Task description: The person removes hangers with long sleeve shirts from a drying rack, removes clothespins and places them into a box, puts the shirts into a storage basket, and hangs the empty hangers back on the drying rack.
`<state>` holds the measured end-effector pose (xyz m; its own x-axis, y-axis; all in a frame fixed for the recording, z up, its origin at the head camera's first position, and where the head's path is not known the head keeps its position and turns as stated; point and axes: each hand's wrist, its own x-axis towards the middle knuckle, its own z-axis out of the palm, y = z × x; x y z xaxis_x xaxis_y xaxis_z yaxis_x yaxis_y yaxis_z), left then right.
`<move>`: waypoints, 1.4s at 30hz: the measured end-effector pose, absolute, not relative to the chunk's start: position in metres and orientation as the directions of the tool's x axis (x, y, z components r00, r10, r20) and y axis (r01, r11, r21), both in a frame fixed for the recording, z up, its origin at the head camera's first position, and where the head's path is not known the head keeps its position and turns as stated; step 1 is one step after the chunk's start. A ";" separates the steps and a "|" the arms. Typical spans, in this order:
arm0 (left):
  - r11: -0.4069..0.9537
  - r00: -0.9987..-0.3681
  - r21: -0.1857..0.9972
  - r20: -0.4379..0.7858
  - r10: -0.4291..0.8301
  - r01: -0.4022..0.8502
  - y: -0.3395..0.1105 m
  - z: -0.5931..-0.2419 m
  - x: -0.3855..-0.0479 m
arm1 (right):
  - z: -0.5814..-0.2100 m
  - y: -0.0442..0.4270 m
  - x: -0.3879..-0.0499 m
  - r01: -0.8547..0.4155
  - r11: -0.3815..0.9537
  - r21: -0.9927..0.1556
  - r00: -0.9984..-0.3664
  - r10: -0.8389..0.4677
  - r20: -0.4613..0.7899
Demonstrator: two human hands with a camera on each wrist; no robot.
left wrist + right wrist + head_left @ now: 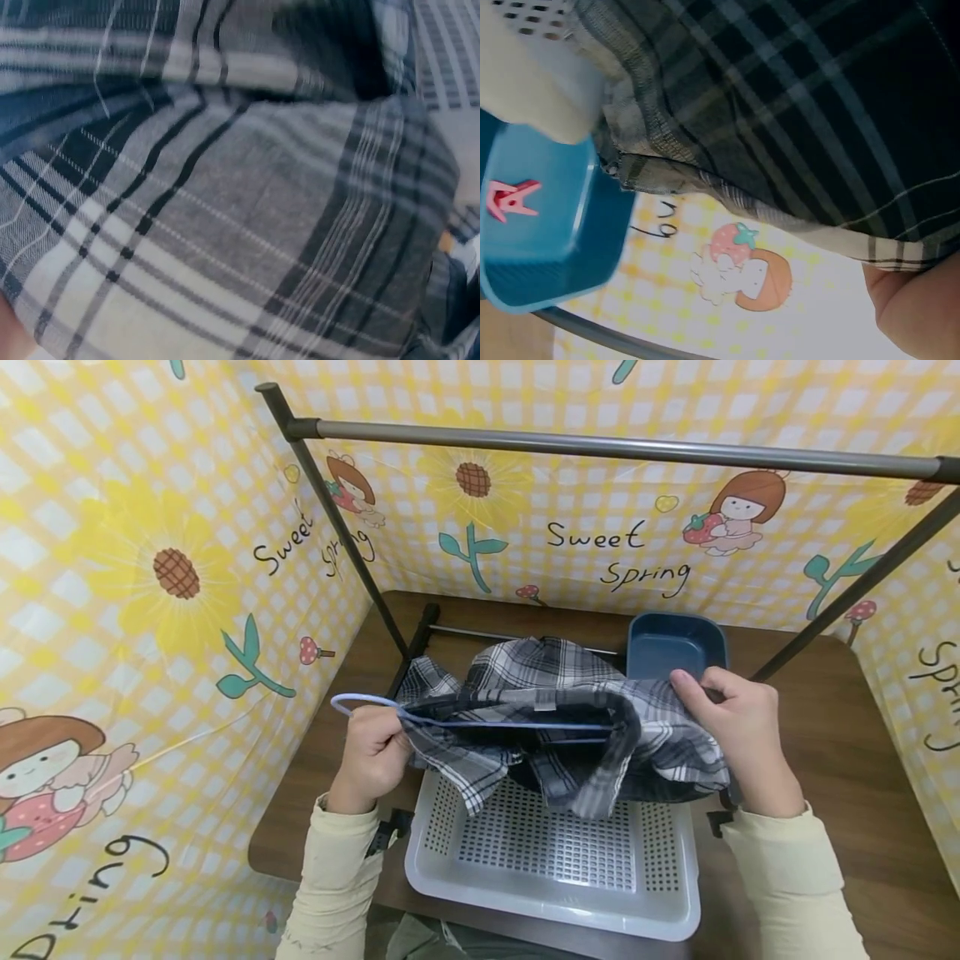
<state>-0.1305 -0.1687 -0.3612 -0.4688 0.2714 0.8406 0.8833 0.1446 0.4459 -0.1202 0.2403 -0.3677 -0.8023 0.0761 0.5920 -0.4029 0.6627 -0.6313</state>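
A black, grey and white plaid shirt (540, 668) is held up over the white basket, its collar opening toward the camera. A light blue hanger (495, 724) lies partly inside it, the hook end sticking out at the left. My left hand (371, 756) grips the hanger and the cloth at the left side. My right hand (742, 727) pinches the shirt's right side between thumb and fingers. Plaid cloth (247, 195) fills most of the left wrist view. In the right wrist view, the right hand (922, 315) shows at the lower right, at the edge of the cloth.
A white perforated basket (555, 910) stands at the table's front. Behind the shirt is a blue bin (678, 647); a pink clip (511, 199) lies in it. A metal rack with a top bar (570, 443) spans the back of the brown table (847, 760).
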 end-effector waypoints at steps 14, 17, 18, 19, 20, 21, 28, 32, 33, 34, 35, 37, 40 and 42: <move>0.227 -0.540 0.497 0.817 0.203 0.838 -0.164 -0.358 -0.131 | -0.368 0.233 -0.112 -0.296 0.741 -0.602 -0.870 0.051 0.491; 0.263 -0.572 0.521 0.801 0.179 0.812 -0.161 -0.358 -0.131 | -0.356 0.232 -0.102 -0.271 0.737 -0.620 -0.845 0.126 0.520; 0.277 -0.581 0.527 0.796 0.170 0.803 -0.160 -0.358 -0.131 | -0.351 0.230 -0.098 -0.280 0.739 -0.613 -0.830 0.135 0.542; 0.289 -0.589 0.532 0.791 0.167 0.796 -0.159 -0.358 -0.132 | -0.347 0.227 -0.094 -0.303 0.739 -0.602 -0.811 0.131 0.569; 0.300 -0.595 0.535 0.786 0.166 0.790 -0.157 -0.358 -0.132 | -0.343 0.223 -0.090 -0.328 0.732 -0.597 -0.797 0.125 0.591; 0.312 -0.600 0.536 0.782 0.166 0.785 -0.155 -0.358 -0.132 | -0.339 0.218 -0.087 -0.350 0.723 -0.596 -0.788 0.117 0.605; 0.363 -0.591 0.501 0.781 0.203 0.786 -0.142 -0.359 -0.131 | -0.320 0.180 -0.069 -0.255 0.720 -0.646 -0.891 0.084 0.446; 0.408 -0.590 0.476 0.778 0.219 0.779 -0.137 -0.359 -0.129 | -0.317 0.165 -0.068 -0.155 0.786 -0.599 -0.919 0.107 0.379; 0.416 -0.589 0.472 0.778 0.219 0.778 -0.137 -0.360 -0.129 | -0.317 0.162 -0.068 -0.152 0.801 -0.579 -0.914 0.109 0.390; 0.425 -0.590 0.467 0.775 0.226 0.775 -0.136 -0.359 -0.128 | -0.318 0.159 -0.070 -0.154 0.815 -0.558 -0.908 0.106 0.406; 0.432 -0.591 0.462 0.772 0.233 0.774 -0.135 -0.359 -0.127 | -0.319 0.157 -0.072 -0.162 0.827 -0.538 -0.900 0.100 0.425; 0.441 -0.588 0.453 0.772 0.241 0.775 -0.134 -0.359 -0.126 | -0.322 0.154 -0.077 -0.179 0.846 -0.502 -0.883 0.087 0.461; 0.438 -0.576 0.437 0.775 0.259 0.786 -0.133 -0.357 -0.125 | -0.323 0.156 -0.084 -0.159 0.860 -0.485 -0.887 0.091 0.453; 0.430 -0.566 0.430 0.780 0.265 0.794 -0.133 -0.356 -0.125 | -0.322 0.162 -0.087 -0.122 0.861 -0.494 -0.902 0.111 0.416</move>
<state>-0.1247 -0.1330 -0.3562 -0.5662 0.2653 0.7804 0.7938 0.4305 0.4296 -0.0870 0.1621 -0.3217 -0.9024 0.1113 0.4163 -0.1218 0.8608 -0.4942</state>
